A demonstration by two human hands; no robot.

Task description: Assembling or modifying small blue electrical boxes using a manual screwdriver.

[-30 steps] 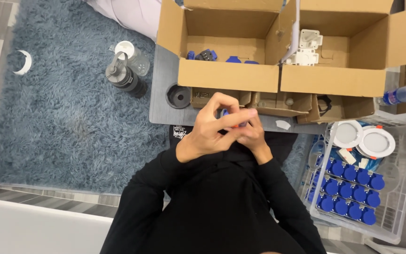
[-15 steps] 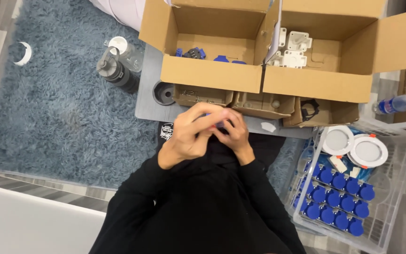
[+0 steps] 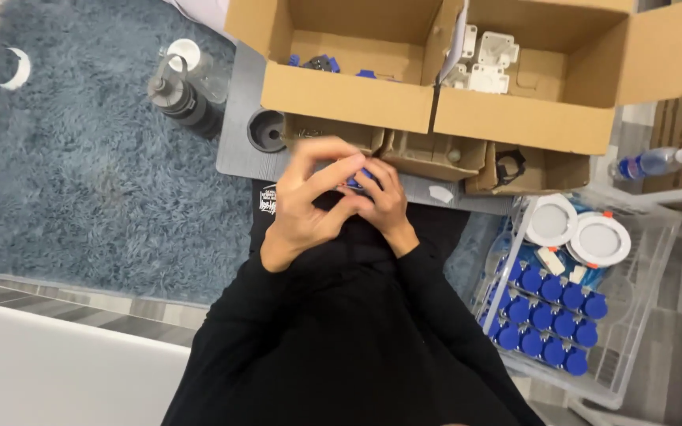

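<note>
Looking down through the head camera, I have my left hand [image 3: 303, 207] and right hand [image 3: 385, 203] pressed together, fingers closed around a small blue part [image 3: 359, 178] just above my lap. Ahead, the grey bench [image 3: 240, 151] carries cardboard boxes [image 3: 357, 99] close in front; a clear bin [image 3: 647, 315] of blue caps [image 3: 545, 315] sits right, a dark bottle [image 3: 183, 99] left on the rug [image 3: 88, 166].

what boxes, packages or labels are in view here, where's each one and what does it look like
Large cardboard box: top centre, brown, open.
Second cardboard box: top right, brown, open, white parts inside.
Clear plastic bin: right, holds blue caps.
Label: beside the left hand, small, black and white.
</note>
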